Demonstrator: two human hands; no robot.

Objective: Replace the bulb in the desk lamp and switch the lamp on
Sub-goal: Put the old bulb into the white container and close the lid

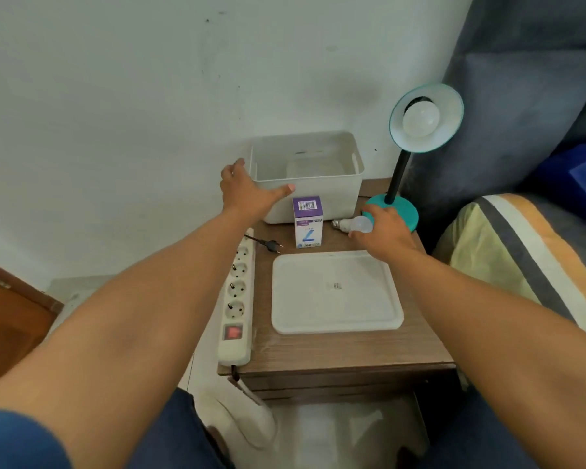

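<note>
A teal desk lamp (397,184) stands at the table's back right, its shade (426,113) tilted towards me with a white bulb (421,120) screwed in. A second white bulb (352,225) lies on its side beside the lamp's base, screw cap pointing left. My right hand (384,228) is closed over its globe. A purple and white bulb box (308,221) stands upright in the middle. My left hand (247,191) hovers open at the left front corner of a white bin (318,184). The lamp's black plug (272,246) lies loose on the table.
A white power strip (236,296) with a red switch runs along the table's left edge, sockets unoccupied. The bin's white lid (335,292) lies flat near the front. A wall stands behind, a grey sofa with a striped cushion (521,258) to the right.
</note>
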